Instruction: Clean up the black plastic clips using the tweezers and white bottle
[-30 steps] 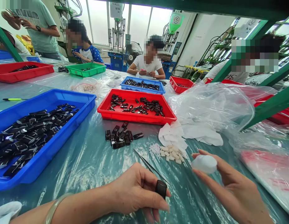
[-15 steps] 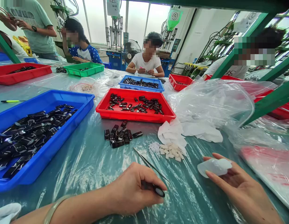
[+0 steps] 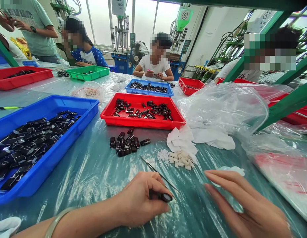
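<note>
Across the table [image 3: 76,175], which is covered in clear plastic film, a large blue tray [image 3: 61,147] stands at the left, heaped with dark, glossy pieces. To the right spreads a rumpled mass of clear plastic bags [image 3: 215,102]. Between them sits a red tray [image 3: 143,123], loosely scattered with similar pieces, and just behind it a smaller blue tray [image 3: 148,92], also filled.

Nearest the camera are two bare hands. The left hand [image 3: 140,201] is curled, its thumb and fingers closed together; the right hand [image 3: 249,201], blurred, has its thumb and fingers spread apart. White crumpled sheets [image 3: 181,142] lie before the red tray's right end. Slim metal tweezers [image 3: 157,172] rest slantwise on the film, just beyond the left hand.

Past the right fingers shows a pale translucent bottle [image 3: 235,170], partly hidden; whether they touch it cannot be told. A small pile of black pieces [image 3: 126,144] lies in front of the red tray. One black piece [image 3: 165,197], its pale oval end showing, is pinched in the left fingers. Beige chips [image 3: 180,159] are heaped beside the sheets, touching tiny white shreds [image 3: 163,156].
</note>
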Motion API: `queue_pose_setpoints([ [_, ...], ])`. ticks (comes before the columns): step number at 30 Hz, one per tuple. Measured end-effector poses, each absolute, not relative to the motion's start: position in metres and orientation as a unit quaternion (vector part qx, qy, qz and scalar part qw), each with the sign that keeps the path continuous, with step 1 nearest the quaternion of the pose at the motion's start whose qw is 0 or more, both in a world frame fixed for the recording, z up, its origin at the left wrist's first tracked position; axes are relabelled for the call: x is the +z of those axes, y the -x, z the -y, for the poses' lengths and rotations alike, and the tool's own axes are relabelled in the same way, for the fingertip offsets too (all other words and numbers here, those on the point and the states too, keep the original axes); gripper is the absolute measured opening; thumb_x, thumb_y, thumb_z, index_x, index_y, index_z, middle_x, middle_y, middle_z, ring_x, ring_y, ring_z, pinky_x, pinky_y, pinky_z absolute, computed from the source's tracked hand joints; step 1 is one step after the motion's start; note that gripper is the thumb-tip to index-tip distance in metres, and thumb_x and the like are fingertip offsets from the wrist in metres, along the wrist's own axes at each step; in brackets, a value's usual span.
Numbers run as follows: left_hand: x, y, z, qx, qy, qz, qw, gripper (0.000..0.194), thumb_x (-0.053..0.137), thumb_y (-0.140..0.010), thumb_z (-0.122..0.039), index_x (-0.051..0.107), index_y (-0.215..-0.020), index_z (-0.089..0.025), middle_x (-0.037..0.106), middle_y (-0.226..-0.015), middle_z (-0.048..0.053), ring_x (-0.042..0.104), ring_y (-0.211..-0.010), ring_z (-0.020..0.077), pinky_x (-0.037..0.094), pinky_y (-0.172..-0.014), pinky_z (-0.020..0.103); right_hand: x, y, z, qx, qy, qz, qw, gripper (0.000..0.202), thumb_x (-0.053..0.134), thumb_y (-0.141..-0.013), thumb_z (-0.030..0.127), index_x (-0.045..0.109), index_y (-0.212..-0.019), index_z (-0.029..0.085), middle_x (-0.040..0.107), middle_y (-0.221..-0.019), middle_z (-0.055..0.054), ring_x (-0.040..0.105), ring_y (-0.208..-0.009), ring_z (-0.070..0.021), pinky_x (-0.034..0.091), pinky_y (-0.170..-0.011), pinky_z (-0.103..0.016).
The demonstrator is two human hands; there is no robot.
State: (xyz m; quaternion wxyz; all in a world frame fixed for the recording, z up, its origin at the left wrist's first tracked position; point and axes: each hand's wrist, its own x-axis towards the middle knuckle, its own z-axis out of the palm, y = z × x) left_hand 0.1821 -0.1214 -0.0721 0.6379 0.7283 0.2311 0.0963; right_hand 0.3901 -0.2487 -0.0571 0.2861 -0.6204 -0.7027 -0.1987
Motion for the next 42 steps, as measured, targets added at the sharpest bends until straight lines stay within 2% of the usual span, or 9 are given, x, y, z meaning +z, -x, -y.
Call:
queue_pose_setpoints([
  [4,-0.074,-0.182,0.121,0.097,-0.74,-0.225,0.626,0.014,0.067,-0.066,-0.017,0.072,-0.077,-0.012,0.054,-0.072,0.001,0.046,-0.062,0.0085,0.034,-0.054,0.018,-0.054,-0.377,0.216,-0.111,0.601,0.756,0.233,0.018,0.043,-0.087,0.009,0.058,-0.088,0.018,0.062,-0.083,-0.005,0.063,-0.072,-0.0118,0.053,-0.06,-0.02],
  [9,-0.077,-0.182,0.119,0.082,-0.752,-0.225,0.613,0.003,0.064,-0.066,-0.014,0.065,-0.064,-0.012,0.047,-0.062,-0.003,0.041,-0.057,0.007,0.03,-0.051,0.018,-0.071,-0.382,0.191,-0.093,0.618,0.759,0.184,0.024,0.04,-0.086,0.009,0.06,-0.079,0.019,0.058,-0.072,-0.003,0.058,-0.062,-0.0128,0.051,-0.054,-0.023],
  [18,-0.08,-0.182,0.121,0.08,-0.771,-0.222,0.591,0.017,0.061,-0.064,-0.011,0.071,-0.077,-0.013,0.056,-0.067,-0.001,0.047,-0.059,0.0083,0.033,-0.052,0.017,-0.085,-0.385,0.179,-0.101,0.617,0.767,0.142,0.021,0.04,-0.087,0.011,0.057,-0.075,0.016,0.055,-0.075,-0.007,0.052,-0.07,-0.0193,0.047,-0.06,-0.033],
  [22,-0.081,-0.182,0.121,0.09,-0.777,-0.222,0.582,0.021,0.059,-0.063,-0.007,0.073,-0.078,-0.012,0.058,-0.068,0.0,0.048,-0.056,0.0072,0.034,-0.051,0.016,-0.086,-0.382,0.183,-0.099,0.61,0.772,0.149,0.021,0.04,-0.088,0.013,0.055,-0.073,0.016,0.056,-0.077,-0.008,0.051,-0.073,-0.0208,0.046,-0.063,-0.036],
  [26,-0.081,-0.183,0.122,0.101,-0.774,-0.221,0.585,0.024,0.057,-0.062,-0.005,0.074,-0.078,-0.011,0.061,-0.07,0.002,0.05,-0.056,0.0071,0.035,-0.051,0.016,-0.085,-0.38,0.188,-0.076,0.586,0.789,0.166,0.022,0.04,-0.09,0.015,0.058,-0.077,0.017,0.057,-0.078,-0.007,0.051,-0.077,-0.0192,0.046,-0.066,-0.033],
  [34,-0.079,-0.185,0.121,0.086,-0.758,-0.232,0.604,0.023,0.064,-0.06,-0.008,0.074,-0.081,-0.012,0.061,-0.071,0.002,0.05,-0.055,0.0066,0.037,-0.05,0.015,-0.088,-0.38,0.187,-0.066,0.574,0.79,0.206,0.024,0.04,-0.091,0.017,0.062,-0.083,0.017,0.056,-0.072,-0.006,0.05,-0.072,-0.0174,0.046,-0.064,-0.032],
  [39,-0.08,-0.185,0.12,0.092,-0.776,-0.226,0.582,0.02,0.065,-0.062,-0.009,0.074,-0.08,-0.013,0.06,-0.07,0.001,0.05,-0.056,0.0071,0.036,-0.052,0.016,-0.084,-0.374,0.193,-0.078,0.563,0.781,0.258,0.019,0.042,-0.089,0.013,0.059,-0.083,0.017,0.06,-0.07,-0.005,0.053,-0.068,-0.0162,0.046,-0.064,-0.032],
  [42,-0.081,-0.186,0.12,0.096,-0.775,-0.228,0.582,0.017,0.066,-0.063,-0.011,0.074,-0.078,-0.014,0.058,-0.068,0.001,0.049,-0.056,0.0074,0.035,-0.052,0.017,-0.076,-0.363,0.201,-0.048,0.553,0.777,0.297,0.014,0.045,-0.087,0.01,0.057,-0.087,0.017,0.061,-0.073,-0.003,0.055,-0.069,-0.0133,0.048,-0.063,-0.026],
])
